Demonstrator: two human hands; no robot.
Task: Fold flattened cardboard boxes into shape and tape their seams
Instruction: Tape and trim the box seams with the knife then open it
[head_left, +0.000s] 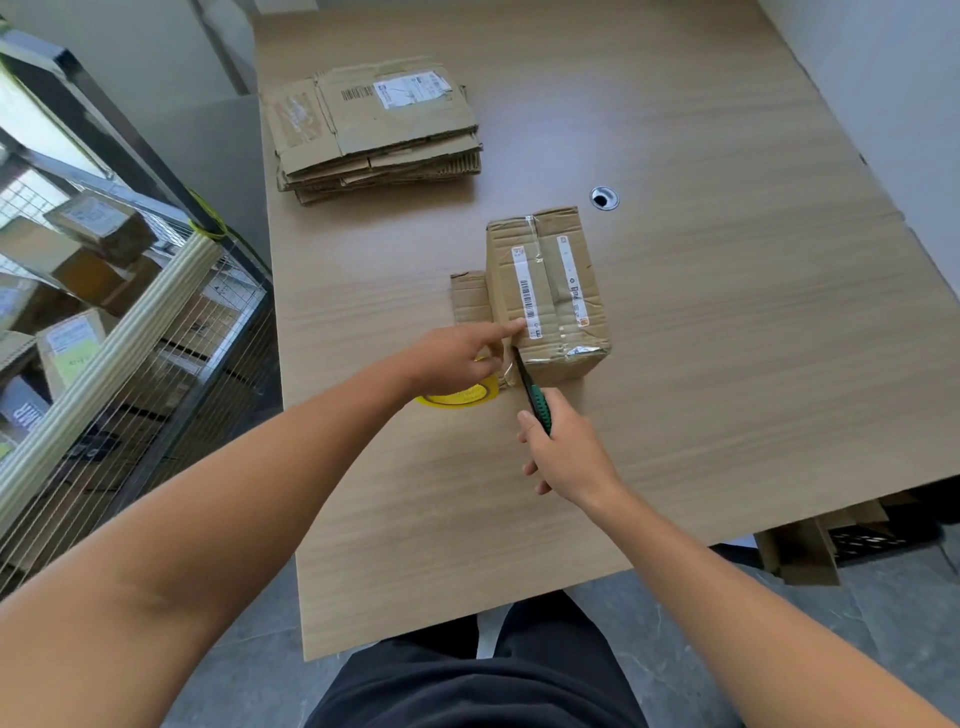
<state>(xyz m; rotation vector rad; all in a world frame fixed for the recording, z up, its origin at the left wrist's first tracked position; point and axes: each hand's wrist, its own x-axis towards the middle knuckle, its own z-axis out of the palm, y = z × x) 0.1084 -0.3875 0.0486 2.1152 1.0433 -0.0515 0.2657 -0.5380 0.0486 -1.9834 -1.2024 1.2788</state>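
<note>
Left of the frame's middle, the left hand (457, 358) presses a straight forefinger on the near edge of the box (550, 291), over a yellow tape roll (460, 399); whether its other fingers hold the roll I cannot tell. The box, mid-frame on the table (727, 364), seems light and stiff, so I would press it from above. Below it, the right hand (566, 452) grips a green cutter (536, 397).

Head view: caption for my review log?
At the box, the right hand puts a green-handled knife to the tape; the left hand presses its forefinger on top, over a tape roll.
</note>
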